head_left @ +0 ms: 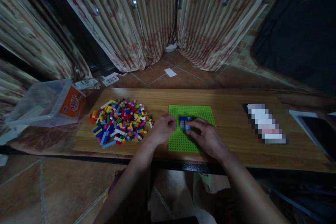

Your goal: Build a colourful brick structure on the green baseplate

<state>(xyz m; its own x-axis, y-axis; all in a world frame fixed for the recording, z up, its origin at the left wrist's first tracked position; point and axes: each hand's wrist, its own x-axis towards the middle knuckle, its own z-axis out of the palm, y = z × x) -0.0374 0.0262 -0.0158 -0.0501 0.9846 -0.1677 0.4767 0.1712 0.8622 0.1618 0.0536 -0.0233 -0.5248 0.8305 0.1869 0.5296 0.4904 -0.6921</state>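
Note:
A light green studded baseplate point(174, 143) lies on the wooden board in front of me. Dark blue bricks point(183, 119) and grey-blue bricks point(182, 125) sit together near its middle. My right hand point(207, 136) reaches over the plate from the right, thumb and fingers closed around a small blue brick point(187, 126) at the right side of this group. Over the plate's left edge is my left hand point(162, 129), its fingertips pinched together; whatever they hold, if anything, is hidden. Left of that hand spreads a heap of mixed coloured toy bricks point(123, 120).
A clear plastic bin point(44, 101) with an orange label lies at the far left. On the right of the wooden board point(231, 122) rests a blurred-out flat object point(266, 124), with a dark tablet-like thing point(312, 129) farther right. Striped curtains point(154, 21) hang behind.

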